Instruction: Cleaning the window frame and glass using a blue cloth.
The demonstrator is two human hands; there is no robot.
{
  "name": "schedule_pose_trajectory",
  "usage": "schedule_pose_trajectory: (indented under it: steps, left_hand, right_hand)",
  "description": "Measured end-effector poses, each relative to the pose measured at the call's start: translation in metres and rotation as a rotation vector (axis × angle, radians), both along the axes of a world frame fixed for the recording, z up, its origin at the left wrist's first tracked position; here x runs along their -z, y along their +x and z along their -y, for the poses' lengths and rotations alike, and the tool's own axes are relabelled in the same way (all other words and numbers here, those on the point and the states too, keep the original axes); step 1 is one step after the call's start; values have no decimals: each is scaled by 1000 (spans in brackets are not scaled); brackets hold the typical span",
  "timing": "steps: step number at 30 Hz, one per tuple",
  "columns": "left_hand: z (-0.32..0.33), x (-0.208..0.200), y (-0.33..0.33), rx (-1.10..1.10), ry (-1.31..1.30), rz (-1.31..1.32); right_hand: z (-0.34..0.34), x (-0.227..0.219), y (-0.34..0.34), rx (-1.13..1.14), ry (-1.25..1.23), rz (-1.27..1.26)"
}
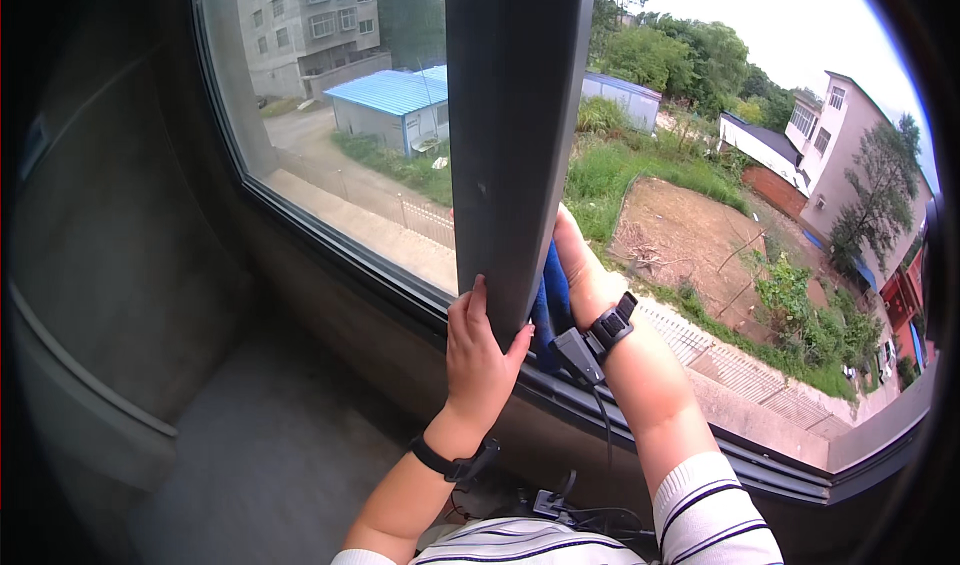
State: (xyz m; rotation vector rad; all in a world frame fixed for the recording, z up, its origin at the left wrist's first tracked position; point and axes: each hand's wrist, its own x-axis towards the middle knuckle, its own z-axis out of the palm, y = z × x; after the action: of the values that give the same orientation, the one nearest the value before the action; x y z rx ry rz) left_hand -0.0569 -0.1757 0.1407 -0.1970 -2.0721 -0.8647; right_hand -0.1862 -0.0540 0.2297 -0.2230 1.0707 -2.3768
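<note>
A dark grey window frame post [508, 135] rises through the middle of the head view. My left hand [478, 350] is closed on the post's lower part, its fingers on the front face and its thumb at the right edge. On the outer side, my right hand [582, 265] reaches past the post's right edge with a blue cloth [553, 300] bunched between its palm and the frame. The post hides most of that hand's fingertips. Black straps circle both wrists, and a small grey box [577, 355] with a cable hangs by the right one.
Left of the post is a glass pane [390, 145]; on the right the window stands open to the outdoors. The window track [740, 470] runs along the sill below. Cables and a small device [550, 505] lie near my body. A grey wall [110, 215] is at left.
</note>
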Motion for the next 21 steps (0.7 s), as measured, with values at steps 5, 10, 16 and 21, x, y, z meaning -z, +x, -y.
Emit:
schedule_pose_trajectory:
  steps: [5, 10, 16, 21]
  left_hand:
    - [-5, -3, 5, -54, 21, 55]
    - [-6, -4, 3, -71, 40, 82]
    - [-16, -53, 20, -95, 77, 59]
    - [-31, -214, 20, -9, -540, -703]
  right_hand:
    - [16, 20, -6, -46, -110, -145]
    - [-22, 26, 4, -54, -188, -96]
    - [-98, 31, 46, 29, -152, -118]
    - [-130, 5, 80, 63, 84, -303]
